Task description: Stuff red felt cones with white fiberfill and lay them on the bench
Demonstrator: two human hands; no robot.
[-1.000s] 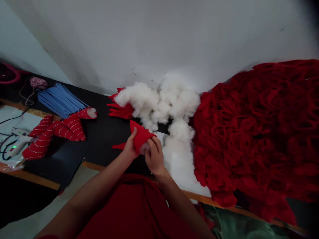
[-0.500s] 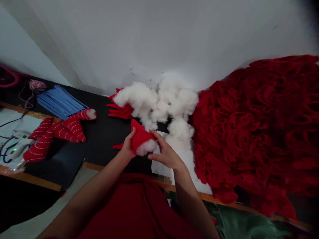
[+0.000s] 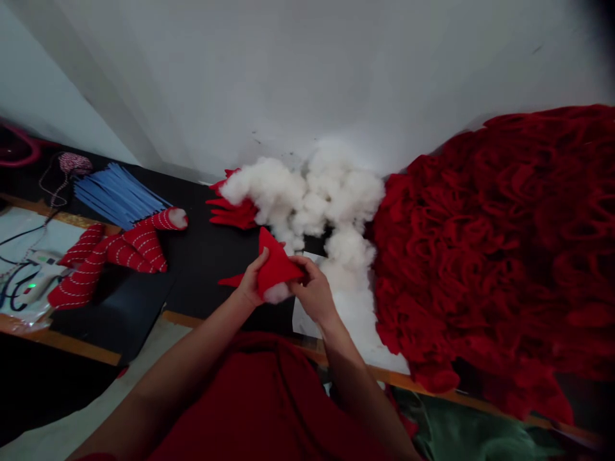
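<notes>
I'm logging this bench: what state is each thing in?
Red felt piece: held in left hand and right hand, white filling exposed
White stuffing: loose, heaped
Red fabric pieces: piled
Blue strips: lying bunched
String-wound cones: lying, one showing white inside
Yarn ball: partly unwound
White device: green light lit

The head camera looks forward and down, past both forearms (image 3: 192, 352), toward the nearby table (image 3: 195, 269) and wall (image 3: 288, 77).

Creased dark red top (image 3: 230, 406), bare forearms (image 3: 189, 352), bare hands (image 3: 314, 294)
</notes>
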